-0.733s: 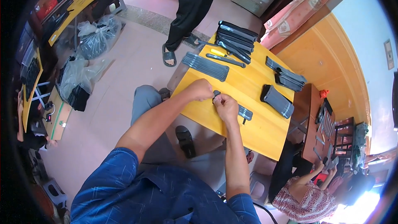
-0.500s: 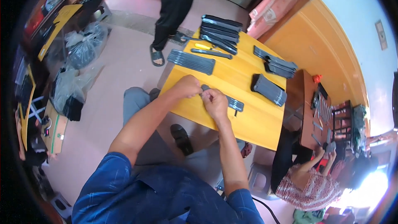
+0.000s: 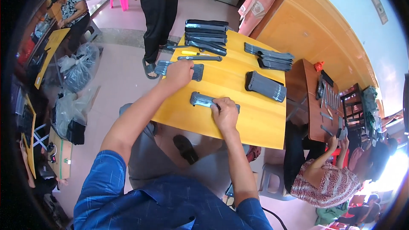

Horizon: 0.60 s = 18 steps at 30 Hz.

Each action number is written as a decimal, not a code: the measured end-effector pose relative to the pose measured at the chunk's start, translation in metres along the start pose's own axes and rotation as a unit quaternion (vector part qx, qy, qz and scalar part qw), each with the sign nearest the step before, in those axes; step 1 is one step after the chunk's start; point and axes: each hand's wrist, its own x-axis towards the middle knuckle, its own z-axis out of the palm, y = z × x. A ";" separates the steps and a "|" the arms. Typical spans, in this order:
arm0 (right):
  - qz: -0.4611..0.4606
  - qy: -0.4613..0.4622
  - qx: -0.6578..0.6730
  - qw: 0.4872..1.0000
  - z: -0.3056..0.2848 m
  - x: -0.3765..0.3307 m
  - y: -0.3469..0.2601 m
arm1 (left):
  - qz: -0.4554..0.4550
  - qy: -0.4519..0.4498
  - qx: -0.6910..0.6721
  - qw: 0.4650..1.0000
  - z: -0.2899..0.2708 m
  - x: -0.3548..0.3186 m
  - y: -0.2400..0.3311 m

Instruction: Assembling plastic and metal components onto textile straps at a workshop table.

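A flat dark grey strip-shaped piece (image 3: 201,99) with a shiny face lies on the yellow table (image 3: 255,123) near its front edge. My right hand (image 3: 226,113) is closed on its right part, thumb and fingers bent over it. Farther left, my left hand (image 3: 179,76) is over a row of slim grey strips (image 3: 197,72), covering their middle. Its fingers are curled under, and what they hold is hidden. Just beyond that hand lie a single dark strip (image 3: 204,58) and a yellow-handled tool (image 3: 190,53).
Stacked dark strips (image 3: 206,27) stand at the table's far edge. Two more bundles, one flat (image 3: 267,86) and one fanned (image 3: 275,59), lie to the right. A person in black trousers (image 3: 157,17) stands beyond; another person (image 3: 326,174) works at a brown table (image 3: 313,102).
My left hand has left my right hand and moved away to the row of strips. The shiny-faced piece now lies flatter under my right hand. The view has shifted slightly.
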 end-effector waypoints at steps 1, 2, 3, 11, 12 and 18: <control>0.002 -0.003 -0.003 1.000 0.001 0.000 -0.001 | 0.001 0.001 0.004 1.000 0.006 0.011 -0.007; 0.000 -0.002 0.001 1.000 0.001 0.000 -0.004 | 0.018 -0.014 0.028 0.999 0.011 0.021 -0.015; -0.001 0.004 0.005 1.000 0.002 0.000 -0.006 | 0.035 -0.030 0.053 0.998 0.015 0.031 -0.023; 0.013 0.006 0.030 0.999 0.002 0.001 0.006 | 0.062 -0.064 0.176 0.980 0.036 0.093 -0.040; 0.015 0.004 0.033 0.999 0.001 0.001 0.007 | 0.063 -0.066 0.175 0.980 0.039 0.095 -0.040; 0.013 -0.001 0.045 0.999 -0.001 0.003 0.005 | 0.057 -0.141 0.209 0.966 0.052 0.108 -0.053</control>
